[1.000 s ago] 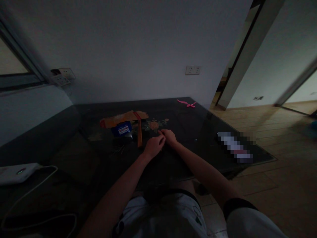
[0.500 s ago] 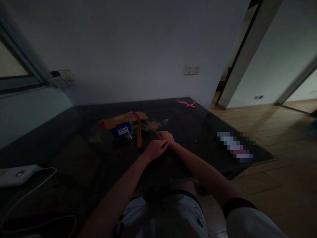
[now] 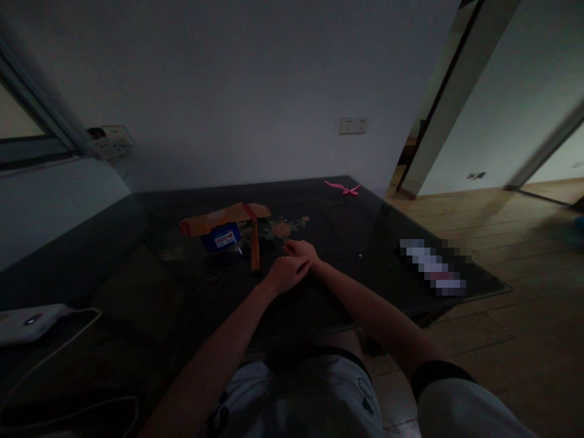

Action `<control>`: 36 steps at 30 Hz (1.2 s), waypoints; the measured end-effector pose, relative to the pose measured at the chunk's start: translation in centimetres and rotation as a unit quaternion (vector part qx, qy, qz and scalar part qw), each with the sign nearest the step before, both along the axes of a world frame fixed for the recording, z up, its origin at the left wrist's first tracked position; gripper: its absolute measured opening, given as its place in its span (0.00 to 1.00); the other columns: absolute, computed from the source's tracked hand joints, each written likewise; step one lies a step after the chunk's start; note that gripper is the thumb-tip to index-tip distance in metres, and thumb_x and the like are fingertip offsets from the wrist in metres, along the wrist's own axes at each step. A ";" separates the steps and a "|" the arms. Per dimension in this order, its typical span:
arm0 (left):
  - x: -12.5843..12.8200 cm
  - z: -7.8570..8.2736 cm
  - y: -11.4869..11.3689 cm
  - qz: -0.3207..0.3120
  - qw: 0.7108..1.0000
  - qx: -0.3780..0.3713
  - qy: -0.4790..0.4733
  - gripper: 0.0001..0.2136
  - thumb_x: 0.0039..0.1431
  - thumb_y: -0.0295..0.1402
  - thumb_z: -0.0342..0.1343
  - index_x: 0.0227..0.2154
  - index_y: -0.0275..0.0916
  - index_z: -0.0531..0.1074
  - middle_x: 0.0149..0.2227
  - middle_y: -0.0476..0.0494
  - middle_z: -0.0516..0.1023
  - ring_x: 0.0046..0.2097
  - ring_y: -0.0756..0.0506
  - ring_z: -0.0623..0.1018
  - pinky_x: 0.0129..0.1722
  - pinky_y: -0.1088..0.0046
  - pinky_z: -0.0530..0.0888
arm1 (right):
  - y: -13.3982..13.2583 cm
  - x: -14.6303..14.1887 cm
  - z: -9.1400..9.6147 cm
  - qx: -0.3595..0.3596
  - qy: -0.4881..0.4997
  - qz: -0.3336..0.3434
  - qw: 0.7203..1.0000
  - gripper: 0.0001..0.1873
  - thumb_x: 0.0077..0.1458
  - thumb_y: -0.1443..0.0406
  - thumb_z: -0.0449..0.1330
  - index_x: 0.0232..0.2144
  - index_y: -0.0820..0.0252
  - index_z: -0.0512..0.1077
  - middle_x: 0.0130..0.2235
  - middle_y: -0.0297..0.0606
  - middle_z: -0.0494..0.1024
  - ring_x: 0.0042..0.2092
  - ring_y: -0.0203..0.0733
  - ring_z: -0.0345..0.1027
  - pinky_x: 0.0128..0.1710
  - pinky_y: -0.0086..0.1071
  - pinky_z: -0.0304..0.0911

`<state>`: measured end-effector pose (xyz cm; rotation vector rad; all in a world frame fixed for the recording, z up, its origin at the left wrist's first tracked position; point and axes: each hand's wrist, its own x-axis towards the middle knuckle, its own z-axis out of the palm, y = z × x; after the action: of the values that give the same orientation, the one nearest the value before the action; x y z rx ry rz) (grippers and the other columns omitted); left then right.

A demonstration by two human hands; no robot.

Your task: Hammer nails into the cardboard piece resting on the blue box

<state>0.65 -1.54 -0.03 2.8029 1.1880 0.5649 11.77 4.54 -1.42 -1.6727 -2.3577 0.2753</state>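
Note:
My left hand [image 3: 288,275] and my right hand [image 3: 303,252] rest together on the dark glossy table [image 3: 314,316]. The left lies against the right near its wrist. Both have curled fingers, partly hidden, with no object visible in them. Left of them lies a brown wooden stick or handle [image 3: 255,249]. Its far end meets a long orange-brown piece [image 3: 219,219] with red bands, whose kind I cannot make out. That piece lies over or behind a small blue box [image 3: 221,237] with a white label. Several thin pale strands [image 3: 214,277] lie nearer me.
A pink ribbon [image 3: 344,188] lies by the far right corner. At the right edge is a blurred-out flat object [image 3: 431,267]. On the left sits a white device [image 3: 31,322] with a white cable [image 3: 84,328]. Behind the table stands a wall with sockets [image 3: 353,125].
The view has shifted very slightly. My hands stay together in the same place, with the right fingers moved a little. The things on the table have not moved.

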 end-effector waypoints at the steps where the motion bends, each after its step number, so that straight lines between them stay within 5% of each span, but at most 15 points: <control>1: 0.0 0.0 0.0 0.001 1.000 -0.001 0.000 0.13 0.62 0.36 0.42 0.35 0.38 0.71 0.33 0.43 0.77 0.33 0.46 0.76 0.30 0.75 0.66 | 0.0 0.0 0.0 0.006 0.007 0.005 1.000 0.16 0.59 0.56 0.47 0.41 0.53 0.70 0.35 0.36 0.77 0.35 0.38 0.69 0.30 0.27 0.56; 18: 0.3 -0.6 -0.1 -0.007 0.999 -0.001 -0.038 0.11 0.60 0.34 0.44 0.33 0.38 0.72 0.30 0.45 0.77 0.30 0.49 0.75 0.28 0.76 0.64 | 0.7 -0.1 -1.0 0.054 0.073 0.076 0.993 0.10 0.56 0.64 0.51 0.37 0.56 0.71 0.38 0.35 0.75 0.38 0.35 0.65 0.34 0.26 0.55; 24: -0.9 1.2 -0.3 0.007 0.996 0.034 -0.080 0.11 0.60 0.34 0.45 0.34 0.38 0.71 0.32 0.44 0.77 0.33 0.47 0.76 0.33 0.75 0.68 | 0.1 0.0 -0.6 0.057 0.065 0.080 0.993 0.10 0.55 0.64 0.51 0.36 0.58 0.71 0.38 0.37 0.75 0.38 0.37 0.66 0.35 0.26 0.56; 30: -6.2 4.5 0.4 0.137 0.957 0.061 -0.247 0.13 0.63 0.35 0.39 0.35 0.38 0.68 0.30 0.47 0.75 0.31 0.50 0.74 0.34 0.76 0.69 | -0.5 -0.2 -0.2 0.060 0.057 0.073 0.994 0.12 0.58 0.64 0.48 0.38 0.59 0.72 0.39 0.40 0.74 0.39 0.38 0.66 0.36 0.27 0.56; 36: -14.6 6.9 6.7 0.250 0.949 0.122 -0.150 0.15 0.60 0.39 0.43 0.45 0.37 0.65 0.45 0.40 0.71 0.48 0.43 0.70 0.49 0.66 0.65 | -0.7 -0.3 0.1 0.052 0.049 0.075 0.995 0.12 0.58 0.63 0.49 0.37 0.59 0.72 0.39 0.40 0.74 0.40 0.38 0.67 0.35 0.26 0.56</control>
<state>-14.00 5.16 6.82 2.4389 1.8673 1.1933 11.49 3.80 -1.33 -1.4064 -2.3832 0.2504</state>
